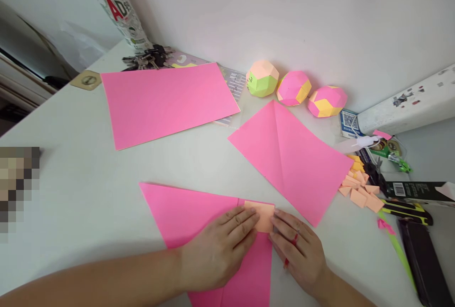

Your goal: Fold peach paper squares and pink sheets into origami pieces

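A folded pink paper sheet (192, 212) lies in front of me, with a small peach paper piece (265, 216) flat on its upper right corner. My left hand (223, 245) rests flat across the sheet, its fingertips on the left part of the peach piece. At the piece's right edge is my right hand (298, 252), fingers curled. A slim red pen (286, 263) shows between those fingers; its tip is hidden. Just beyond lies a second pink sheet (302, 155) with a crease down it.
A pink paper stack (170, 105) lies at the back left, near keys (152, 57) and a bottle (121, 11). Paper balls (262, 78) line the wall. To the right are peach paper pieces (359, 195), a yellow-black cutter (408, 211) and a dark case (424, 262).
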A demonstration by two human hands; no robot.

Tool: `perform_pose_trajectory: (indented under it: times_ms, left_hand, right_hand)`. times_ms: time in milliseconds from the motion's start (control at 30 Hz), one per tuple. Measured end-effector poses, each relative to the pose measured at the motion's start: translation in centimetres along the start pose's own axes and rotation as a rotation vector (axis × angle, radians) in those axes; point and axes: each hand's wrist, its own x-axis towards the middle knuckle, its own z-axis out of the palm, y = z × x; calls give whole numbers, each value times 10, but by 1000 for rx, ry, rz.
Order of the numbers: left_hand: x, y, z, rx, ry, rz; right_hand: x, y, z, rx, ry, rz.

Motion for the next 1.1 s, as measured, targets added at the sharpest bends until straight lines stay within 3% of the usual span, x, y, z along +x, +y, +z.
perform_pose_trajectory:
  times_ms: [1100]
  left_hand:
    - [2,0,-1,-1,26,-10]
  right_hand:
    - [0,1,2,16,-14,19]
